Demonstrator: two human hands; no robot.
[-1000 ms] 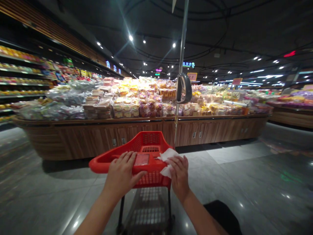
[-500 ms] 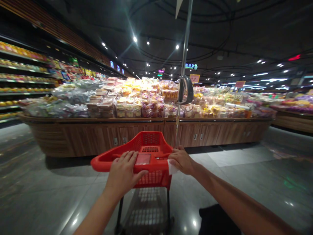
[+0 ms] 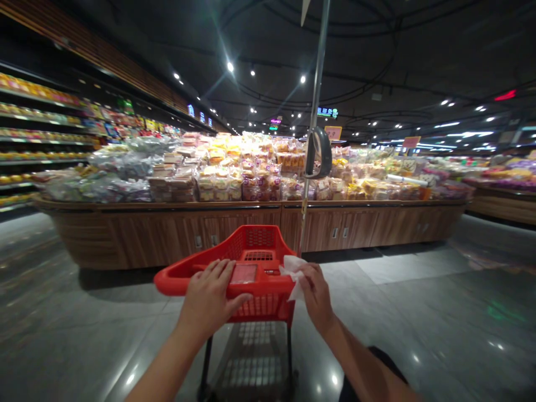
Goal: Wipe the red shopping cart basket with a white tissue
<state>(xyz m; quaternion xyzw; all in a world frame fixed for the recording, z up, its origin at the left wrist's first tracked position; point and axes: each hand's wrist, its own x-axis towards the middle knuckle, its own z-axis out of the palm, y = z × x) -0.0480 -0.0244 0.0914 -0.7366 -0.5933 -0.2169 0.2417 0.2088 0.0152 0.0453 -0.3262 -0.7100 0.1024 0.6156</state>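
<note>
A red plastic shopping cart stands right in front of me on the shiny grey floor. My left hand grips its handle bar, fingers over the top and thumb underneath, beside a small red panel in the handle. My right hand is closed on a crumpled white tissue and presses it against the right end of the handle. A thin metal pole rises from the cart's right side.
A long wooden display island piled with bagged bakery goods runs across just beyond the cart. Stocked shelves line the left wall. A second display stands at the right. Grey tiled floor spreads around me.
My right hand, tissue in it, slid out to the handle's right end half a second ago and has now come back onto the handle. My left hand and the cart stayed put.
</note>
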